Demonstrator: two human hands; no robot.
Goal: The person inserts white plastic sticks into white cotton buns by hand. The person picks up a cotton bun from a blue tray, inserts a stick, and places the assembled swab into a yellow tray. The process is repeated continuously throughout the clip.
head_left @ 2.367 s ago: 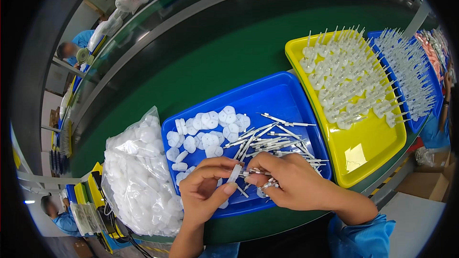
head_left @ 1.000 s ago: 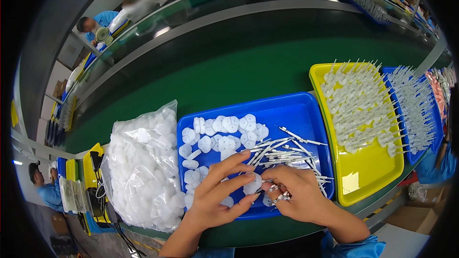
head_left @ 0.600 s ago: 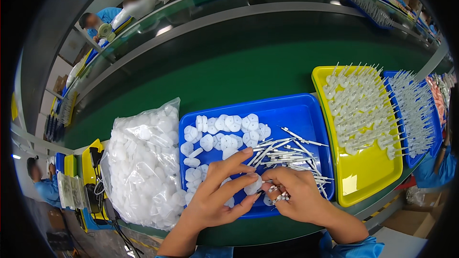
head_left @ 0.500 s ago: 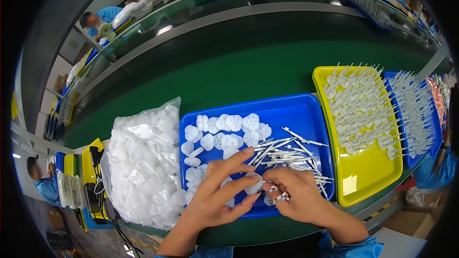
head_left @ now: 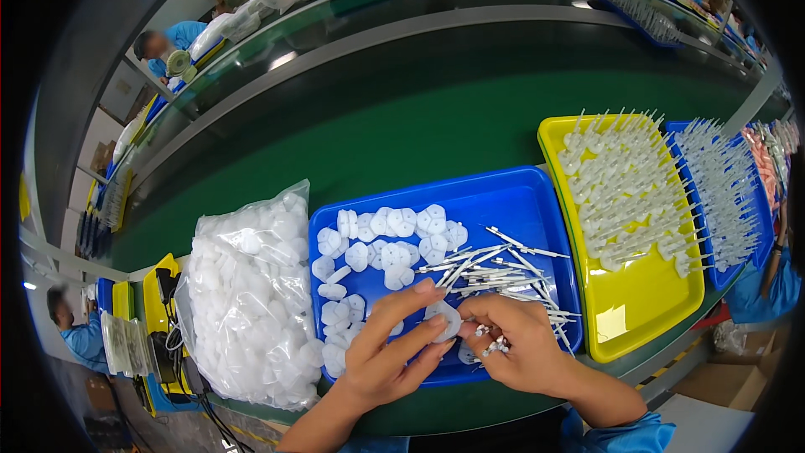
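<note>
Above the near edge of the blue tray [head_left: 503,189], my left hand [head_left: 390,348] pinches a round white plastic disc [head_left: 443,319] with a scalloped outline. My right hand [head_left: 524,340] is closed around several thin white sticks, whose ends [head_left: 493,344] poke out below the fingers. Its thumb and forefinger meet the edge of the disc; whether a stick is joined to the disc there is hidden. Inside the tray, loose white discs [head_left: 396,256] lie on the left, and a heap of white sticks [head_left: 503,273] with dark marks lies on the right.
A clear bag of white discs [head_left: 247,302] stands left of the tray. To the right, a yellow tray [head_left: 641,310] and another blue tray [head_left: 738,264] hold discs with upright sticks. Behind runs a green belt [head_left: 377,117]. Cables [head_left: 173,306] hang at far left; co-workers sit around.
The disc in my left hand has tilted, so more of its flat face shows. Both hands stay close together in nearly the same place. The whole view has shifted slightly.
</note>
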